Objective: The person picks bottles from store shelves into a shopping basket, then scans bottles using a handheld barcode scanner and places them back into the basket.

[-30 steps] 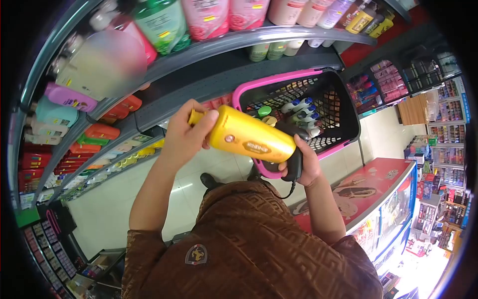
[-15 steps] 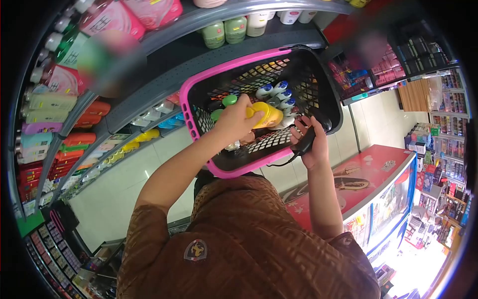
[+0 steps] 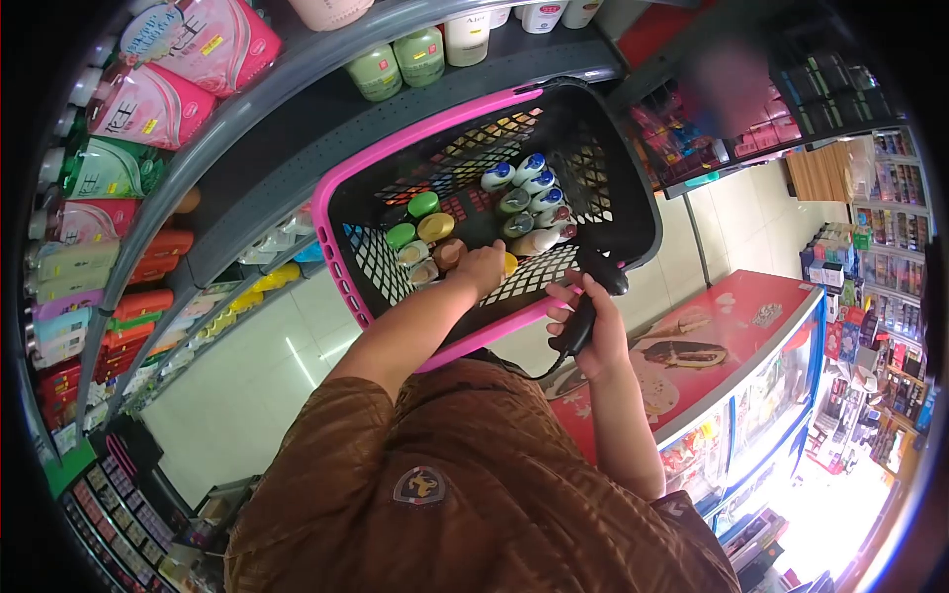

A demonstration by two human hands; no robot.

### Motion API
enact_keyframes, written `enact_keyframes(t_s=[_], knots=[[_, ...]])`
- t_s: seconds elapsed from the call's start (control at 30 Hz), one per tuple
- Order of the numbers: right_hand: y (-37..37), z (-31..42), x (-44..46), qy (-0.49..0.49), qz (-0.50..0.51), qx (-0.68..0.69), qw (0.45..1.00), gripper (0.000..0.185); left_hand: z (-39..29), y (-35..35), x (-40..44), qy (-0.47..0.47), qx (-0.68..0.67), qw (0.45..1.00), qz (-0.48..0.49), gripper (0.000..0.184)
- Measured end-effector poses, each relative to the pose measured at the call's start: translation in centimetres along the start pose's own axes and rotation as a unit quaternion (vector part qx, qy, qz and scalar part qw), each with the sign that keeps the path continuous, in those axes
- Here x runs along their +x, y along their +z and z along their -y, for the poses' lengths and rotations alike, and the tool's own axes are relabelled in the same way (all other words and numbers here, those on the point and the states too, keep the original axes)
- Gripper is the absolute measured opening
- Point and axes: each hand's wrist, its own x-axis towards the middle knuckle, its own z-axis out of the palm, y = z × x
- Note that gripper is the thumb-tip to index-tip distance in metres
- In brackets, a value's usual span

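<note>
My left hand (image 3: pixel 481 272) reaches down into a black basket with a pink rim (image 3: pixel 331 183). Its fingers are closed round a yellow bottle (image 3: pixel 510 265), mostly hidden by the hand. In my right hand (image 3: pixel 601 331) is a black handheld barcode scanner (image 3: pixel 581 321) with a cable, held over the basket's near right edge. Several white bottles with blue caps (image 3: pixel 534 178) stand inside at the right. To the left of them are green-capped bottles (image 3: pixel 423 205), a yellow-topped bottle (image 3: pixel 435 227) and a brown-topped one (image 3: pixel 450 254).
A dark shelf (image 3: pixel 306 128) curves behind and left of the basket, carrying green bottles (image 3: pixel 420 56) and pink refill packs (image 3: pixel 153 104). At the right stands a red-topped display freezer (image 3: pixel 712 326). Tiled floor (image 3: pixel 237 395) shows at the left.
My left hand has lowered the yellow bottle deeper into the basket, toward its near side. The scanner has tilted slightly in my right hand. The view has shifted, so the basket appears further left.
</note>
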Motion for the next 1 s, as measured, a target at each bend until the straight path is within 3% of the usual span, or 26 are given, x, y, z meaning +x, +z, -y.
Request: enact_keyframes(t_s=[0.13, 0.33, 0.43, 0.53, 0.6, 0.67, 0.73, 0.8, 0.83, 0.93, 1.0], knots=[[0.2, -0.2, 0.0, 0.014, 0.004, -0.018, 1.000, 0.044, -0.9, 1.3, 0.6, -0.066, -0.027, 0.997, 0.012, 0.041], [1.3, -0.5, 0.1, 0.013, 0.009, -0.041, 0.999, 0.044, -2.4, -2.1, -2.1, -0.114, -0.064, 0.987, 0.098, 0.061], [1.9, -0.9, 0.4, 0.017, 0.023, -0.043, 0.999, 0.045, -0.9, -1.0, -1.5, -0.082, -0.038, 0.990, 0.105, 0.065], [3.1, -1.8, 0.8, 0.022, 0.048, -0.046, 0.998, 0.045, 0.1, -1.1, -2.5, -0.077, -0.078, 0.990, 0.092, 0.052], [4.0, -3.0, 1.4, 0.034, 0.068, -0.063, 0.995, 0.044, 1.2, -1.6, -5.2, 0.037, -0.156, 0.986, 0.043, 0.042], [6.3, -3.8, 1.0, 0.044, 0.091, -0.072, 0.992, 0.043, 0.1, -6.6, -10.0, 0.039, -0.193, 0.977, 0.076, 0.040], [8.4, -5.0, 0.7, 0.045, 0.087, -0.089, 0.991, 0.043, 1.9, -8.0, -13.5, 0.079, -0.328, 0.941, 0.038, 0.036], [10.5, -6.6, 0.2, 0.046, 0.106, -0.120, 0.986, 0.043, 3.8, -9.2, -17.7, 0.139, -0.386, 0.905, -0.111, 0.032], [11.5, -7.6, 0.1, 0.047, 0.110, -0.133, 0.984, 0.043, 5.0, -9.9, -19.4, 0.149, -0.453, 0.872, -0.109, 0.029], [14.6, -11.0, 0.0, 0.049, 0.142, -0.178, 0.973, 0.041, 8.6, -11.6, -25.6, 0.116, -0.534, 0.822, -0.160, 0.027], [17.4, -13.8, -0.4, 0.055, 0.151, -0.206, 0.965, 0.038, 12.0, -12.4, -29.9, 0.073, -0.534, 0.823, -0.181, 0.028]])
